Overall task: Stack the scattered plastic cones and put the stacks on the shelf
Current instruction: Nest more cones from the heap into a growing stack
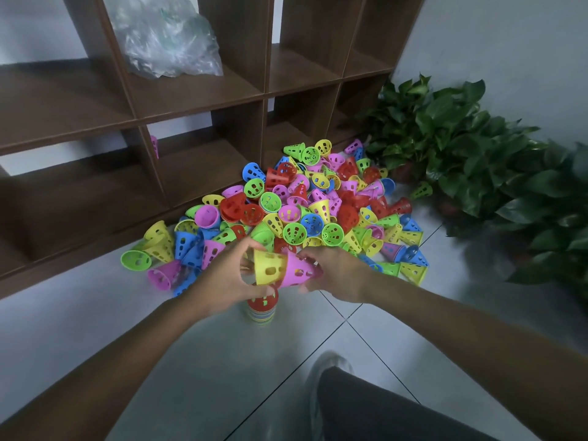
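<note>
Soft even daylight, glare on the floor tiles [366,354] (edges bowed, shoe [331,364] motion-blurred).

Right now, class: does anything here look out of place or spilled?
Yes: the cones lie spilled in a heap on the floor before the shelf, tipped every way. One green cone has strayed against the plants.

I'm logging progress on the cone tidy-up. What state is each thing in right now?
Left hand: grips the yellow cone.
Right hand: grips the pink cone.
Yellow cone: held on its side, pink cone nested in it.
Pink cone: held on its side, tip to the right.
Stack: upright on the floor, red cone on top.
Pile of cones: scattered, unstacked.
Shelf: holds a plastic bag.
</note>
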Demonstrator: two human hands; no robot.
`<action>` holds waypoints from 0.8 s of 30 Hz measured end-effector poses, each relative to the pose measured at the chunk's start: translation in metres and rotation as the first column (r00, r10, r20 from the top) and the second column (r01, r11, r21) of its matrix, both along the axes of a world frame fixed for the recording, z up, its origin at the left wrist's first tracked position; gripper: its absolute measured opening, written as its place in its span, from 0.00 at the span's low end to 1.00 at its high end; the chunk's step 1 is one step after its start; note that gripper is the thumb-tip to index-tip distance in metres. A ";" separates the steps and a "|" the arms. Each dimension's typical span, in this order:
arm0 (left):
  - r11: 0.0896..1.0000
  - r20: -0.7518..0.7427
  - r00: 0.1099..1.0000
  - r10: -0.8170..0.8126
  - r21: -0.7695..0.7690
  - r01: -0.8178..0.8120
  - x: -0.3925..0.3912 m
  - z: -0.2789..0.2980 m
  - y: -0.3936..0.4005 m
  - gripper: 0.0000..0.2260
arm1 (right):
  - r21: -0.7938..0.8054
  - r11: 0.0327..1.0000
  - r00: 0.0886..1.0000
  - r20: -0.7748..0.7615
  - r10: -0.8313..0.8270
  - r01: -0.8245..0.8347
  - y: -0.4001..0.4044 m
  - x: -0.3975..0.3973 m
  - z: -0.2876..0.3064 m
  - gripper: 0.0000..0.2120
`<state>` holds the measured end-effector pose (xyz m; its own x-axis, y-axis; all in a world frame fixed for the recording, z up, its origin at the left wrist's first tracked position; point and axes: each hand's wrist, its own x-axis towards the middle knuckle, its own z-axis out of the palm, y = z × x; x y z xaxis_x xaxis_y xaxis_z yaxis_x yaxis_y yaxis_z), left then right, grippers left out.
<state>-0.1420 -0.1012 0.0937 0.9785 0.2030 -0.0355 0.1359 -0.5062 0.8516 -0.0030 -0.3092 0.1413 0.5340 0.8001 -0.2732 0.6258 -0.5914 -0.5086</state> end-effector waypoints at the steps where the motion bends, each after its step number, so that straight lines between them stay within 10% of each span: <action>1: 0.999 -0.005 1.000 0.031 0.040 -0.031 -0.001 -0.006 0.000 0.30 | -0.042 0.999 0.999 0.051 0.017 -0.015 0.002 0.001 0.006 0.23; 12: 0.959 0.024 0.979 0.203 0.199 -0.203 0.011 -0.060 -0.024 0.25 | -0.408 0.910 0.961 0.216 0.175 -0.074 0.007 0.000 0.026 0.28; 24: 0.963 -0.127 0.955 0.269 0.039 -0.266 -0.003 -0.096 -0.032 0.30 | 0.065 0.962 0.957 -0.141 -0.255 0.266 -0.026 0.008 -0.016 0.14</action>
